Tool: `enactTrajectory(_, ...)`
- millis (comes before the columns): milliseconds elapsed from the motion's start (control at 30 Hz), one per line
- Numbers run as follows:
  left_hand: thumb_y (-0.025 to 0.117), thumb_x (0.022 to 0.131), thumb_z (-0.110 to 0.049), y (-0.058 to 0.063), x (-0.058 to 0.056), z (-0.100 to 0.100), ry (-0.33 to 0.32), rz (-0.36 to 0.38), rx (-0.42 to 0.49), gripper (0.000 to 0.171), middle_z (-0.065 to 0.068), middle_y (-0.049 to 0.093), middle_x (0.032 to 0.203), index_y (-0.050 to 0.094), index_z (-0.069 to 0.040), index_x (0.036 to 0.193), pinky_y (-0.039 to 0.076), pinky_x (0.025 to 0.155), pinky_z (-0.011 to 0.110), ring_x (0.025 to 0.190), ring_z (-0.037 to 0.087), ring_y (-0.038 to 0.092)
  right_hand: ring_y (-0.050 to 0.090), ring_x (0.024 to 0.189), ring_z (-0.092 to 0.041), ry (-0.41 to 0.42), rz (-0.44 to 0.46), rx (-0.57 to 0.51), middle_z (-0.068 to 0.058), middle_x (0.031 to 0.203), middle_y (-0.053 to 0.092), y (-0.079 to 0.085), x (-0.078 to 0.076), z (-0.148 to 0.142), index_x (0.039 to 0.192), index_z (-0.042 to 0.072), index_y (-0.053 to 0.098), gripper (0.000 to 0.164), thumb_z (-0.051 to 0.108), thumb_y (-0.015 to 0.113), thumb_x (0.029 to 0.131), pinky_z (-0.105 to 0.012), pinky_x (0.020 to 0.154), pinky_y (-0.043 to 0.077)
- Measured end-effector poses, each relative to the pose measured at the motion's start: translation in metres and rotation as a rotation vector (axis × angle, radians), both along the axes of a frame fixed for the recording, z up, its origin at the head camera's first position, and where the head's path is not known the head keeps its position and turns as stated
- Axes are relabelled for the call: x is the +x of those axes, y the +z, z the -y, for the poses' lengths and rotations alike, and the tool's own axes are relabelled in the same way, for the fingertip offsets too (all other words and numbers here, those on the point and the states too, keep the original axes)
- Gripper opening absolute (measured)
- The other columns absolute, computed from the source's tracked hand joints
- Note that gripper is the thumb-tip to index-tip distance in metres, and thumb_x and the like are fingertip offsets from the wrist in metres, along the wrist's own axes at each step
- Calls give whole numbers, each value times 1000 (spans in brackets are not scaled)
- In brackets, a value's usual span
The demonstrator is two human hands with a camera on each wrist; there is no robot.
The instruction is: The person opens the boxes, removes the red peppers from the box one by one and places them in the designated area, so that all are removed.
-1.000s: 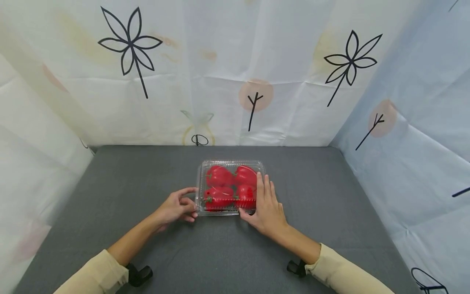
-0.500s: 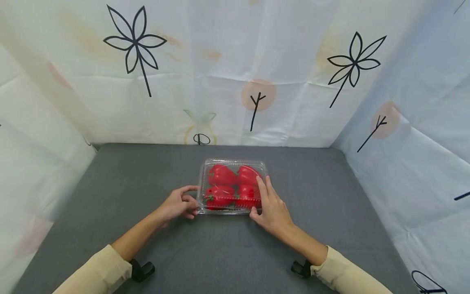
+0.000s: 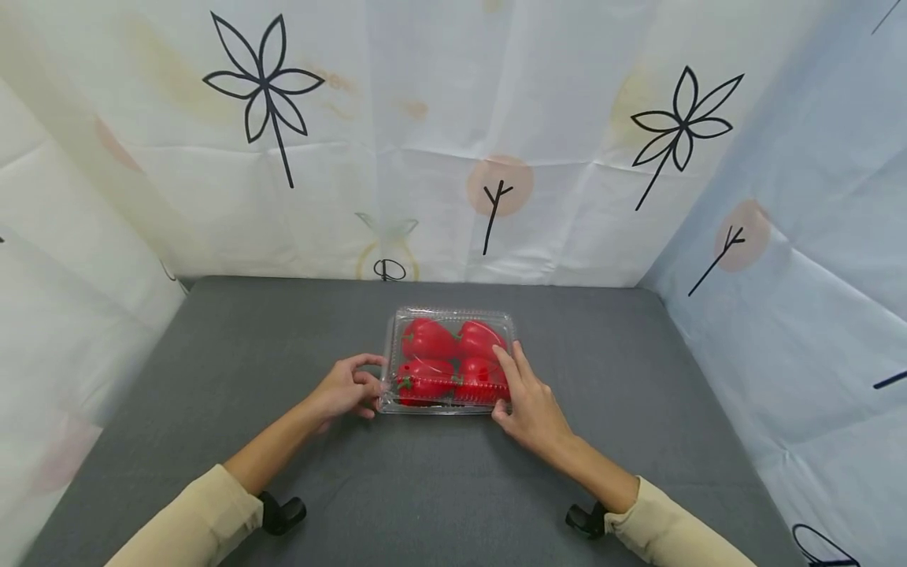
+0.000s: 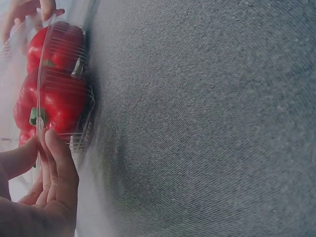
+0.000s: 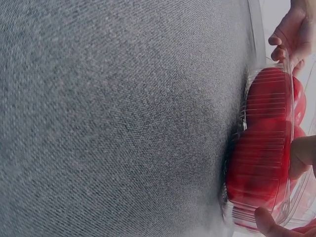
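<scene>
A clear plastic clamshell box [image 3: 434, 410] lies on the grey cloth with its lid down. Several red bell peppers [image 3: 428, 340] with green stems fill it. At its left front corner, my left hand [image 3: 346, 390] pinches the rim; the left wrist view shows thumb and fingers [image 4: 61, 153] on either side of the lip. My right hand [image 3: 533, 411] holds the front right corner. In the right wrist view, its thumb [image 5: 266, 222] sits against the ribbed front wall, while a finger lies over the lid. Some of its other fingers are hidden there.
Grey cloth [image 3: 425, 496] covers the table on all sides of the box. A white printed curtain [image 3: 425, 94] rises behind the far edge, and more fabric hangs at left and right. Black straps [image 3: 283, 516] are on both wrists by the cream sleeves.
My right hand has slid right along the front edge to the corner, its fingers bending more over the lid. The left hand stays at its corner, and the box has barely shifted.
</scene>
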State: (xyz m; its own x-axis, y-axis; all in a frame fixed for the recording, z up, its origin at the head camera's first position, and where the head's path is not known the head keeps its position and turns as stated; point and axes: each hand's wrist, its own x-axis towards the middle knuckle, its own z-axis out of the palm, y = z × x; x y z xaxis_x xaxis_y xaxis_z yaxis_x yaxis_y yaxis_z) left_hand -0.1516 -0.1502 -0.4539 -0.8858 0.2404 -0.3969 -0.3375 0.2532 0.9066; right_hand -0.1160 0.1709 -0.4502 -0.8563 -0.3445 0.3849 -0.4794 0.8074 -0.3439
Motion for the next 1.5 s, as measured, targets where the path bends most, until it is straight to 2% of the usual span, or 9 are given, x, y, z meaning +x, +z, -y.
enactTrajectory(167, 66, 94, -3, 1, -3, -1, 3, -5, 7, 48, 8, 68, 84, 48, -5, 138, 60, 62, 34, 70, 20, 66, 32, 48, -5, 12, 18, -24, -31, 151, 37, 1, 0, -1, 149, 9, 40, 86, -6, 73, 71, -17, 46, 38)
enactTrajectory(333, 68, 94, -5, 1, -3, -2, -19, -21, 18, 49, 7, 68, 82, 47, -2, 138, 60, 62, 34, 69, 19, 66, 33, 49, -5, 22, 22, -20, -33, 151, 35, 1, 2, -3, 149, 9, 40, 85, -9, 70, 71, -16, 46, 38)
enactTrajectory(533, 70, 92, -6, 2, -4, -2, -8, -12, 22, 48, 9, 68, 83, 49, -3, 135, 60, 63, 34, 69, 20, 66, 30, 49, -4, 35, 21, -6, -34, 151, 33, 2, 1, -3, 149, 10, 41, 85, -12, 68, 71, -15, 45, 36)
enactTrajectory(633, 70, 93, -6, 3, -5, -2, -23, -16, 22, 49, 8, 69, 84, 48, -1, 136, 60, 64, 35, 70, 19, 66, 36, 49, -6, 45, 26, -11, -35, 151, 32, 3, 0, -3, 148, 10, 42, 85, -13, 69, 71, -14, 45, 38)
enactTrajectory(767, 68, 94, -4, 3, -5, -1, -30, -43, 26, 48, 9, 67, 82, 46, 1, 136, 61, 63, 35, 68, 19, 65, 62, 73, -22, 47, 20, -26, -31, 152, 33, 1, 0, -6, 146, 10, 43, 85, -13, 73, 70, -14, 48, 43)
enactTrajectory(867, 65, 95, -1, 3, -6, -1, -32, -68, 13, 45, 8, 66, 81, 46, 3, 135, 60, 61, 36, 66, 18, 64, 64, 93, -32, 51, -6, -22, -29, 151, 35, -1, 0, -8, 144, 8, 46, 83, -13, 74, 69, -14, 50, 44)
enactTrajectory(1033, 62, 95, 2, 3, -8, 1, -37, -71, -6, 42, 8, 67, 82, 47, 3, 134, 60, 60, 36, 67, 18, 65, 61, 79, -25, 50, -66, 37, -26, 149, 39, -2, -2, -9, 142, 8, 48, 80, -9, 73, 68, -16, 47, 40)
enactTrajectory(1167, 62, 95, 2, 2, -9, 2, -45, -66, -1, 43, 8, 67, 84, 46, 3, 135, 61, 61, 36, 68, 18, 65, 53, 63, -16, 45, -70, 63, -24, 149, 41, 0, -4, -10, 142, 10, 49, 82, -6, 76, 67, -16, 45, 38)
enactTrajectory(1500, 67, 93, -1, 2, -8, 3, -35, -39, 42, 50, 11, 67, 89, 45, 3, 137, 61, 66, 37, 71, 19, 67, 32, 48, -4, 53, -87, 63, -19, 146, 47, 11, -12, -18, 147, 16, 46, 82, 8, 75, 70, -17, 38, 27)
